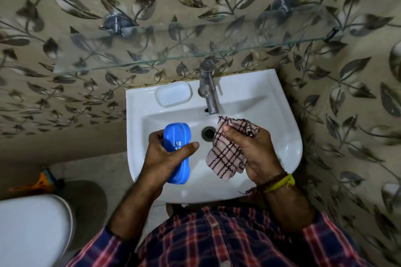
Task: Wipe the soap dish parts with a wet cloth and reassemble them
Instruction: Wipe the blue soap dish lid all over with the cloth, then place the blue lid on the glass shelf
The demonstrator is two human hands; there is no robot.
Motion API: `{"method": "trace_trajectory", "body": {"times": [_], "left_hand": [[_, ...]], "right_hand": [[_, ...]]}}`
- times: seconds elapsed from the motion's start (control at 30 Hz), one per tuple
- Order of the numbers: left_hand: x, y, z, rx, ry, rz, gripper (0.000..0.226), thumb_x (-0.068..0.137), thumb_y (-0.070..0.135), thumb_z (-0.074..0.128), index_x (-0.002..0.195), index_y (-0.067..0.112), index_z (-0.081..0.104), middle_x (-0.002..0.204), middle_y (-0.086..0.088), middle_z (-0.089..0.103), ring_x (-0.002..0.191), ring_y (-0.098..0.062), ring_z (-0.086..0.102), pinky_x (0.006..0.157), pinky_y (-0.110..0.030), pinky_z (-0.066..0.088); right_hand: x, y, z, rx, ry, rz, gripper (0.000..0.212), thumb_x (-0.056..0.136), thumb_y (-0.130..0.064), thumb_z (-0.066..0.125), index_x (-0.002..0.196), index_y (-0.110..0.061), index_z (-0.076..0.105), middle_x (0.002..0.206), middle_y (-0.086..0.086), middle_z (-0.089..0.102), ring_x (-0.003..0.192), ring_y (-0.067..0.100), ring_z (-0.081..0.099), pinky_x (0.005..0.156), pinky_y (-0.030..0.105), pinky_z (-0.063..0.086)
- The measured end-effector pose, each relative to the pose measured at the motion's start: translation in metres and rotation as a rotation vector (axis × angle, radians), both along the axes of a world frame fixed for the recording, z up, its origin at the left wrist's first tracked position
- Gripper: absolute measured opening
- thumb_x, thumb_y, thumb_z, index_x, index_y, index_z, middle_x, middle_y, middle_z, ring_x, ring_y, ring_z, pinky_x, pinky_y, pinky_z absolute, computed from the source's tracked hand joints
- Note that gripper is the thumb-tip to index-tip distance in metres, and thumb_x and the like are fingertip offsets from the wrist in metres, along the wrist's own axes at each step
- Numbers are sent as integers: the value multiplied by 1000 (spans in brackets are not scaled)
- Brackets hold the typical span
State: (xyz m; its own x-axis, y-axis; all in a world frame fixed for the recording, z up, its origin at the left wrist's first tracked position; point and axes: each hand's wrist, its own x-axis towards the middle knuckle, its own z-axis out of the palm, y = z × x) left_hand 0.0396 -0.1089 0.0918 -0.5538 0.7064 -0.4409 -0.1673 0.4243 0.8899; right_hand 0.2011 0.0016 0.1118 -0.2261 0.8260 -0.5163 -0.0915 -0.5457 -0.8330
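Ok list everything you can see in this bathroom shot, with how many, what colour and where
blue soap dish part: one, blue, held over the basin on the left
white soap dish part: one, white, on the sink ledge left of the tap
checked cloth: one, pinkish with dark lines, held over the basin on the right
sink: one, white, centre against the wall
tap: one, metal, back of the sink
drain: one, metal, basin bottom
glass shelf: one, clear, on the wall above the tap
toilet: one, white, lower left
left hand: grips the blue part
right hand: grips the cloth
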Motion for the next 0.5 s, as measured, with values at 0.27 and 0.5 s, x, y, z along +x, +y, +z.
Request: {"method": "trace_trajectory", "body": {"times": [0.27,0.5], "left_hand": [[-6,15,5,48,219,-75,65,60,43,91,114,33,56,105,12,66,87,-4,66,74,-26,55],[-22,27,16,92,404,-155,88,50,66,83,128,41,51,116,19,62,104,3,60,85,-22,55]], "right_hand": [[-6,12,10,40,68,1,12,83,4,74,85,-7,76,78,9,77,66,18,73,59,25,58],[-25,26,13,91,63,32,12,83,-1,75,94,-6,77,86,12,77,74,21,72,64,30,60]]}}
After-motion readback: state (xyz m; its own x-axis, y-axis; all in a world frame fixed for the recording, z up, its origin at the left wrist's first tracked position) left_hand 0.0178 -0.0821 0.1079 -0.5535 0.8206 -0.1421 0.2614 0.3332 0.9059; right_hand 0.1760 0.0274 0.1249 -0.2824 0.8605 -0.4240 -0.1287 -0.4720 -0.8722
